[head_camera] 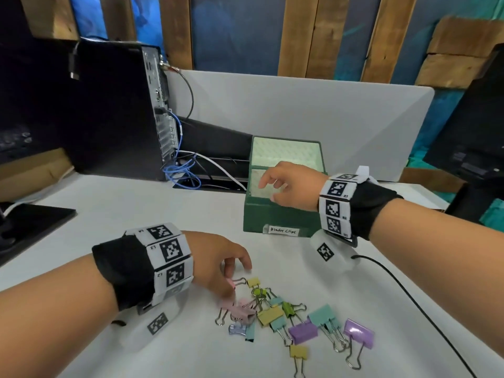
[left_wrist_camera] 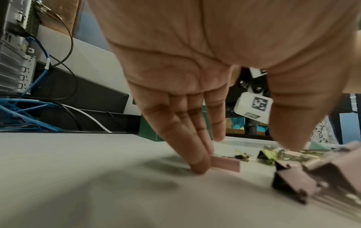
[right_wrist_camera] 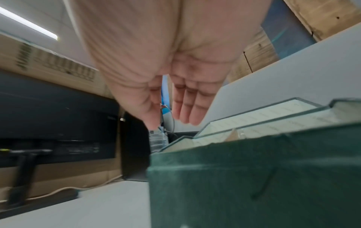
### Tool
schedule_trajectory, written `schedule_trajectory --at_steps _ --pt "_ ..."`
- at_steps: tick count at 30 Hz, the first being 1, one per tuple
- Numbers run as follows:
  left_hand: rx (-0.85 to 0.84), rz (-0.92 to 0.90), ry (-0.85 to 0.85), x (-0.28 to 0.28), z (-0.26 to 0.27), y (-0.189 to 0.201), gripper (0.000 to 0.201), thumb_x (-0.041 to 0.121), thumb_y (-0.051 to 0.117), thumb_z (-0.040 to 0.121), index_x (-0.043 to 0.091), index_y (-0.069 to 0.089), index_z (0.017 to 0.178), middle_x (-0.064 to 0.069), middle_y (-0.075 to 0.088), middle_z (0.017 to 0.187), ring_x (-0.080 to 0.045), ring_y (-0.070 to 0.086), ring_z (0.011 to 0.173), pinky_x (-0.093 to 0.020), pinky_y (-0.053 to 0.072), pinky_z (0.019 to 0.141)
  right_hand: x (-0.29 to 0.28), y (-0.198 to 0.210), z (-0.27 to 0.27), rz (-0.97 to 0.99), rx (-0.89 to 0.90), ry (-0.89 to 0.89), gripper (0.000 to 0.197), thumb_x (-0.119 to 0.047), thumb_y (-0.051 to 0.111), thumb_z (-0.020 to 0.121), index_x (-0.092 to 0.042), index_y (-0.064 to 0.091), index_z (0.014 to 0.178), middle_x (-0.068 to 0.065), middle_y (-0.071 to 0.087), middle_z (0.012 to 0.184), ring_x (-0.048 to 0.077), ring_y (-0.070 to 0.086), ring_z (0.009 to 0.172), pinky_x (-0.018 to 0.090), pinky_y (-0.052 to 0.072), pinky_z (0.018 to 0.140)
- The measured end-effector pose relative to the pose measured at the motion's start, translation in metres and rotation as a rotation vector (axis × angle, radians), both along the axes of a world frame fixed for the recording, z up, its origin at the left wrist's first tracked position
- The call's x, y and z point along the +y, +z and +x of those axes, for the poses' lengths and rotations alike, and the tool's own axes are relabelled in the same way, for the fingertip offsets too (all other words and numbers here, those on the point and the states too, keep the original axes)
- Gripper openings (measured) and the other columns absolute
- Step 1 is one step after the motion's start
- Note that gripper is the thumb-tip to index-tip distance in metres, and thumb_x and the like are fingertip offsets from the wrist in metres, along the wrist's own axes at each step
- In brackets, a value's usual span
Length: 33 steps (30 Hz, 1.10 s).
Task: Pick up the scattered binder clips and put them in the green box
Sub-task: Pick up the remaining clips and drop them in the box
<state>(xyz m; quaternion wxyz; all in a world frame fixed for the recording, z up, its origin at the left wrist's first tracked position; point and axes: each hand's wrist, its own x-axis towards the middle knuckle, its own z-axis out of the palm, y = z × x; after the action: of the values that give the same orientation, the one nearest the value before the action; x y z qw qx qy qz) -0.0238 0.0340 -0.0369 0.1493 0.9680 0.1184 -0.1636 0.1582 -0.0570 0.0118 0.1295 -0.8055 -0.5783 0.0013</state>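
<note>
At your left hand point(head_camera: 218, 257), straight fingers point(left_wrist_camera: 197, 162) are touching a pink binder clip point(left_wrist_camera: 226, 165) beside the scattered binder clips point(head_camera: 294, 317). Your right hand point(head_camera: 291, 186), fingers loosely apart, is hovering over the green box point(head_camera: 278, 216). Both are sitting on the white tabletop point(head_camera: 136, 208), with a computer tower point(head_camera: 114, 110) and wooden planks point(head_camera: 300, 34) behind.

Head view high, facing down over desk point(head_camera: 163, 214), 2 wrist views low, close, sharing green box point(head_camera: 272, 216).

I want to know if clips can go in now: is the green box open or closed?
Open. The green box has its lid standing up at the back, and the pale lining shows. The right hand hangs over the opening.
</note>
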Motion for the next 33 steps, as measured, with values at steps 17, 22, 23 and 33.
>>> schedule_trajectory --at_steps 17,22,23,33 --pt "0.118 0.193 -0.097 -0.021 0.0 0.001 0.07 0.053 0.074 0.067 0.033 0.043 0.128 0.012 0.049 0.108 -0.009 0.052 0.094 -0.023 0.044 0.079 -0.053 -0.036 -0.048 -0.615 0.09 0.337 0.062 -0.043 0.069 0.077 -0.044 0.041 0.133 -0.008 0.039 0.139 0.014 0.037 0.13 0.039 0.032 0.111" --pt "0.101 0.145 -0.079 -0.021 0.0 0.001 0.071 0.051 0.072 0.071 0.037 0.041 0.133 0.011 0.054 0.114 -0.009 0.055 0.096 -0.023 0.046 0.084 -0.073 -0.017 -0.027 -0.566 0.096 0.209 0.067 -0.036 0.071 0.078 -0.047 0.035 0.133 -0.01 0.045 0.13 0.012 0.049 0.116 0.029 0.044 0.098" --pt "0.108 0.132 -0.081 -0.022 0.0 0.001 0.074 0.051 0.073 0.07 0.037 0.04 0.134 0.011 0.054 0.113 -0.009 0.055 0.095 -0.023 0.046 0.084 -0.079 -0.016 -0.022 -0.607 0.08 0.17 0.071 -0.038 0.073 0.076 -0.048 0.033 0.134 -0.01 0.047 0.124 0.012 0.052 0.11 0.028 0.045 0.095" --pt "0.145 0.133 -0.12 -0.039 0.0 0.005 0.102 0.068 0.072 0.055 0.041 0.025 0.141 0.017 0.049 0.128 -0.007 0.052 0.108 -0.026 0.042 0.097 -0.119 -0.035 -0.03 -0.839 0.108 0.142 0.095 -0.041 0.081 0.064 -0.051 0.021 0.137 -0.002 0.049 0.113 0.001 0.047 0.074 0.019 0.043 0.073"
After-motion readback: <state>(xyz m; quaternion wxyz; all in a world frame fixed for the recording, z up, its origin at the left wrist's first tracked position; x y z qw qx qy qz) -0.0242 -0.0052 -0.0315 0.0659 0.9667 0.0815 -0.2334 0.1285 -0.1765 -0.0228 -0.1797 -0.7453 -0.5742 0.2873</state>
